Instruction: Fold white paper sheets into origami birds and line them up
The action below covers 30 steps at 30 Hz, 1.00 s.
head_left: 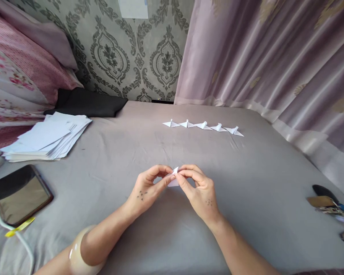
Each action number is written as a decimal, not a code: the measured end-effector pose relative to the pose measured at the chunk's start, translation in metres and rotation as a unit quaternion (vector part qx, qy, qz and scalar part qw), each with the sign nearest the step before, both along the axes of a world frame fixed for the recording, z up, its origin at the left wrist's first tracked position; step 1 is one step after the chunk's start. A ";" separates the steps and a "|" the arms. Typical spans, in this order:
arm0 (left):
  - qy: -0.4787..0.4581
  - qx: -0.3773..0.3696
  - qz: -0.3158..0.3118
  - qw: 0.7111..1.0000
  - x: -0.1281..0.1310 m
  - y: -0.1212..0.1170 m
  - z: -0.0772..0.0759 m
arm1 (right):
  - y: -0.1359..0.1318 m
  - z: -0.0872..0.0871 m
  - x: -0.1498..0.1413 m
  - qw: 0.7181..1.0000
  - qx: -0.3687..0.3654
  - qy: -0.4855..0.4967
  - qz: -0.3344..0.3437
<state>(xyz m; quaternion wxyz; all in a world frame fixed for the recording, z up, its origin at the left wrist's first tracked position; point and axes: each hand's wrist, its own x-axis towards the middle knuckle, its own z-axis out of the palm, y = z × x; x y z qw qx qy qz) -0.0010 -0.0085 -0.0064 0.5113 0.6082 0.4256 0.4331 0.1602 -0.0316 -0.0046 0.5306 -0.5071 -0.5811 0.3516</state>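
Your left hand point(145, 189) and right hand point(202, 191) pinch the folded paper point(173, 183), grips narrow | five folded figures point(205, 125) lie beyond | paper stack point(47, 137): print too small to read

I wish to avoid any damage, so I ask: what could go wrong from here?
The small folded paper, pinched between the left hand and right hand, could tear if they pull unevenly. The five paper figures sit close in a row, so one bump might shift several. The uneven paper stack might slide if knocked.
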 end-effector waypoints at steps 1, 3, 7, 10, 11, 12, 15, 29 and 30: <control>-0.009 -0.016 -0.001 1.000 0.000 0.002 0.001 | 0.002 -0.001 0.001 1.000 -0.011 0.004 0.005; -0.022 -0.048 -0.004 0.999 0.002 0.006 0.003 | 0.005 -0.003 0.001 0.999 -0.032 0.019 0.016; -0.033 -0.102 0.010 0.994 0.007 0.012 0.007 | 0.013 -0.008 0.001 0.997 -0.050 0.051 0.013; -0.053 -0.119 0.011 0.991 0.011 0.017 0.010 | 0.020 -0.010 0.001 0.991 -0.098 0.089 0.011; -0.059 -0.124 0.004 0.991 0.012 0.019 0.012 | 0.022 -0.009 0.002 0.988 -0.115 0.106 0.010; -0.064 -0.128 -0.003 0.990 0.013 0.021 0.013 | 0.024 -0.008 0.003 0.984 -0.128 0.122 0.009; -0.078 -0.127 -0.020 0.989 0.014 0.029 0.015 | 0.030 -0.002 0.007 0.975 -0.151 0.161 0.014; -0.141 -0.087 -0.014 0.986 0.033 0.058 0.011 | 0.057 0.012 0.026 0.958 -0.217 0.185 0.038; -0.141 -0.087 -0.011 0.986 0.034 0.060 0.010 | 0.059 0.011 0.026 0.960 -0.209 0.184 0.031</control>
